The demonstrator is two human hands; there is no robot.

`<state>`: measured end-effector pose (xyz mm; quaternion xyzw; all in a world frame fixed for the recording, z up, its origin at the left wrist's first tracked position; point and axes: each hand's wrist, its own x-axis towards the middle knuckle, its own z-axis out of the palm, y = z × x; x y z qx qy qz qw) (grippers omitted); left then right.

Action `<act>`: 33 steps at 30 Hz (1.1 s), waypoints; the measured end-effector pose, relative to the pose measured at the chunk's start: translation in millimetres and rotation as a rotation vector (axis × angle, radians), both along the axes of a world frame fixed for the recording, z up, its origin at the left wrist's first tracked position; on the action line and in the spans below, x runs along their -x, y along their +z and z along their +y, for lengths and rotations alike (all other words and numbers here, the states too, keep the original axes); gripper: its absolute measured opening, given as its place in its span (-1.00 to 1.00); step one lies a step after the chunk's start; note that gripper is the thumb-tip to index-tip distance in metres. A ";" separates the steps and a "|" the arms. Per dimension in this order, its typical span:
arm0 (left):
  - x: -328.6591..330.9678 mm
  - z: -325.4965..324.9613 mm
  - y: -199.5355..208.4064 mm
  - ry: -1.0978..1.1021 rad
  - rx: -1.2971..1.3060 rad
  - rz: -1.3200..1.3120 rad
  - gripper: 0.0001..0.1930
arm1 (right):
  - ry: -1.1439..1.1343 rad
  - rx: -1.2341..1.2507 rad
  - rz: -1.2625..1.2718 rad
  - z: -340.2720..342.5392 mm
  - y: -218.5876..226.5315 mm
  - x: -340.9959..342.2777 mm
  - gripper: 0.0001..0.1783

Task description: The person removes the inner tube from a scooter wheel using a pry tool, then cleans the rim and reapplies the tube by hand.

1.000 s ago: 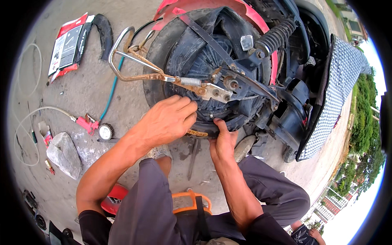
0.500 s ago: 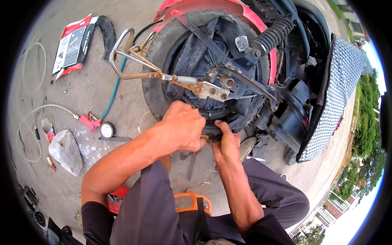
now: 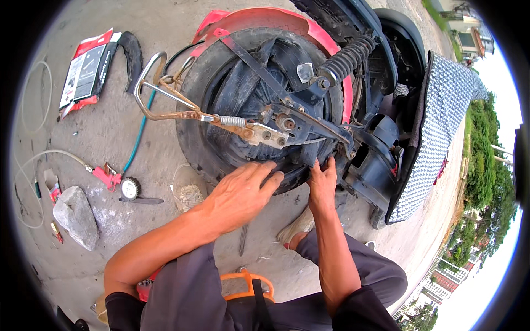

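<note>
A scooter lies on its side with its rear wheel facing me. My left hand (image 3: 243,193) lies flat on the lower edge of the black tyre (image 3: 190,113), fingers stretched out and pressing on the rubber. My right hand (image 3: 323,185) grips the tyre's edge just to the right, fingertips hooked over it beside the black swing arm (image 3: 309,124). A rusty stand (image 3: 165,96) with a spring crosses the wheel. Above it curve a red mudguard (image 3: 259,16) and a black shock absorber (image 3: 345,58).
On the concrete to the left lie a grey rock (image 3: 74,215), a round pressure gauge (image 3: 130,187) with a red inflator and green hose (image 3: 138,138), a red and black package (image 3: 83,69) and a metal lever (image 3: 243,240). The patterned seat (image 3: 436,121) is at right.
My left hand has gone from curled to flat, sliding lower on the tyre. My right hand has shifted a little up and right along the tyre's edge.
</note>
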<state>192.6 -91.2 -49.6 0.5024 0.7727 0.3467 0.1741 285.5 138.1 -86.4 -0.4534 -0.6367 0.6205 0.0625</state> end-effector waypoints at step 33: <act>-13.6 38.1 -11.3 0.099 -0.185 -0.390 -0.24 | -0.010 -0.045 0.064 6.6 1.5 18.7 -0.20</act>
